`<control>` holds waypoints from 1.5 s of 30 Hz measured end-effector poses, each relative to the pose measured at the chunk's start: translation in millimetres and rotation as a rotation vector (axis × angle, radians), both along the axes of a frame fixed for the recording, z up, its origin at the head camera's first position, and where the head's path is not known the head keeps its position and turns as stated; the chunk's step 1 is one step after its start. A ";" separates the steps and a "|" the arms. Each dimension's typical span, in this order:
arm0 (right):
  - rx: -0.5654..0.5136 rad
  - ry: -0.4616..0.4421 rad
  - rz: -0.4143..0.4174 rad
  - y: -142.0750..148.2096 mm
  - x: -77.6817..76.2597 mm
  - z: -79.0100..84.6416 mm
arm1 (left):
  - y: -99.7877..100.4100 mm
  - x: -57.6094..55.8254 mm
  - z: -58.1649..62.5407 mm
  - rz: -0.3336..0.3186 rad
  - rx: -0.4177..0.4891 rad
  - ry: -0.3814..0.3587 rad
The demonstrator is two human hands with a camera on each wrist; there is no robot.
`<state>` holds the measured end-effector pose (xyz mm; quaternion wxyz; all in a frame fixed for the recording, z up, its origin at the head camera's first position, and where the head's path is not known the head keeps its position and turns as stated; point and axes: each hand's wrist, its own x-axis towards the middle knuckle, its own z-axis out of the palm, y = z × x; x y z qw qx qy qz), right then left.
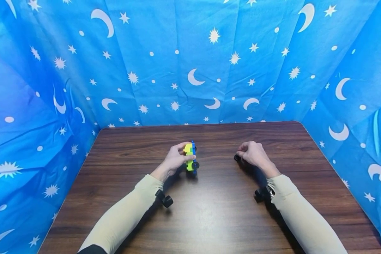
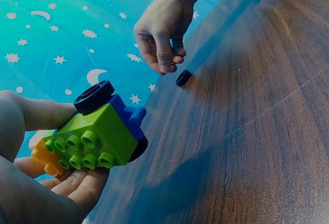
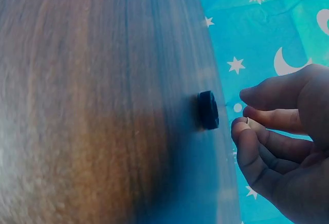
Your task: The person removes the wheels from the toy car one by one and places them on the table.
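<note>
My left hand (image 1: 172, 160) grips a toy car (image 1: 189, 155) built of building blocks, thumb on one side and fingers on the other. The car has a lime-green studded block (image 2: 97, 139), a yellow-orange block (image 2: 47, 154), a blue base (image 2: 128, 117) and black wheels (image 2: 94, 97). It is tilted on its side, its base turned to the right. My right hand (image 1: 253, 153) hovers beside a loose black wheel (image 3: 207, 110) on the table. Its fingers (image 3: 272, 88) are bent and hold nothing; a small gap separates them from the wheel in the right wrist view.
Both hands are over a dark wood-grain table (image 1: 206, 211). Blue cloth (image 1: 165, 70) with white moons and stars hangs behind the table and along both sides. Black wrist cameras (image 1: 165, 199) are strapped to both forearms.
</note>
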<state>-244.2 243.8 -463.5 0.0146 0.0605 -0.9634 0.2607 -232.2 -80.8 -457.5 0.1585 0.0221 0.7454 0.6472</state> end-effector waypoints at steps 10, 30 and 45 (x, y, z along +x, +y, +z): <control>-0.053 0.089 0.043 -10.3 4.2 10.5 | -0.2 -0.6 2.0 0.021 0.034 -0.018; -0.141 0.148 0.102 -43.0 23.8 35.6 | -1.7 -4.9 3.8 0.039 0.031 -0.025; -0.233 0.173 0.159 -62.5 36.6 40.3 | -0.4 -5.0 4.2 0.040 0.055 -0.030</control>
